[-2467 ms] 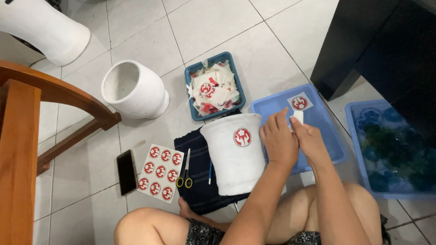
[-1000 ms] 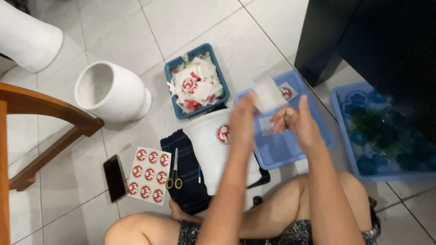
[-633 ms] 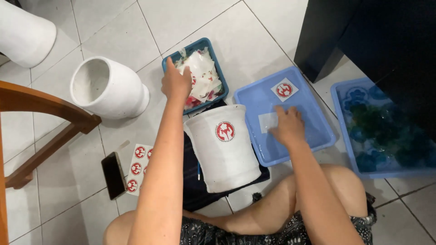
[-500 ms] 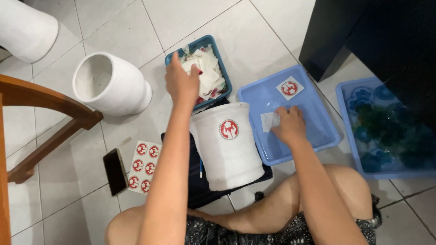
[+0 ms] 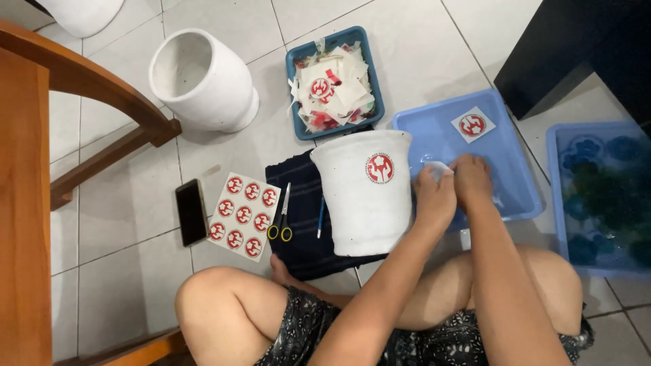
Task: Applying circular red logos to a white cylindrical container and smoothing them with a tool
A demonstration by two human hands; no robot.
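Our left hand (image 5: 434, 196) and right hand (image 5: 472, 179) pinch a small white sticker (image 5: 439, 167) between them, over the blue tray (image 5: 434, 129), just right of the white pot (image 5: 366, 196).

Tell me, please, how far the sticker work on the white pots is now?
Done: the white pot on the dark cloth already carries one round red sticker. In hand: the left hand and right hand pinch a small white piece over the light blue tray. Left: the sticker sheet is full, and the second white pot shows none.
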